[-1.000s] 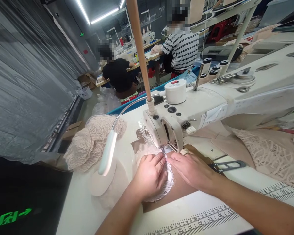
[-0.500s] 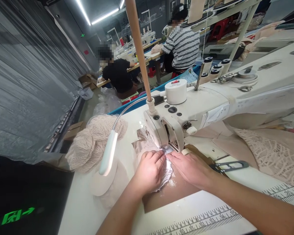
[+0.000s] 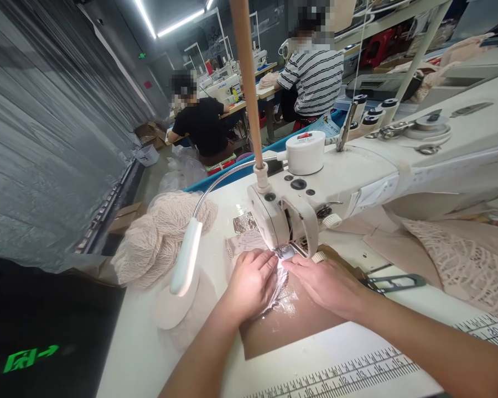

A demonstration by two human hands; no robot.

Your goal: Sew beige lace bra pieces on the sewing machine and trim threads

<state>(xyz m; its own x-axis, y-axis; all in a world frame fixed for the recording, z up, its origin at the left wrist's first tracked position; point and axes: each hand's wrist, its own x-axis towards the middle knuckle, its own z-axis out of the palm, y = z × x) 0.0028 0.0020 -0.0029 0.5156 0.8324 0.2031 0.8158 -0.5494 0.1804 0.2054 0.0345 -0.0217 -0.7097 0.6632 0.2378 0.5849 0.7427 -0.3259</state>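
Observation:
A pale lace fabric piece (image 3: 279, 288) lies under the head of a white sewing machine (image 3: 274, 215), on a brown plate (image 3: 290, 331). My left hand (image 3: 252, 283) rests on the lace just left of the needle area, its fingers curled together and pressing it down. From the right, my right hand (image 3: 321, 279) has its fingers closed at the fabric's edge, the tips close to the presser foot. Both hands cover much of the piece, and the needle itself is hard to make out. More lace (image 3: 244, 243) shows beyond my left fingers.
Stacked lace pieces (image 3: 161, 237) and round beige pieces (image 3: 182, 309) lie left, below a gooseneck lamp (image 3: 186, 257). Thread snips (image 3: 398, 283) lie right, near more lace (image 3: 452, 254). A printed ruler (image 3: 348, 376) runs along the front. Two people sit at machines beyond.
Less lace shows below my hands, and its edge is more bunched near my left palm. Both hands stay beside the presser foot. The whole view has shifted slightly.

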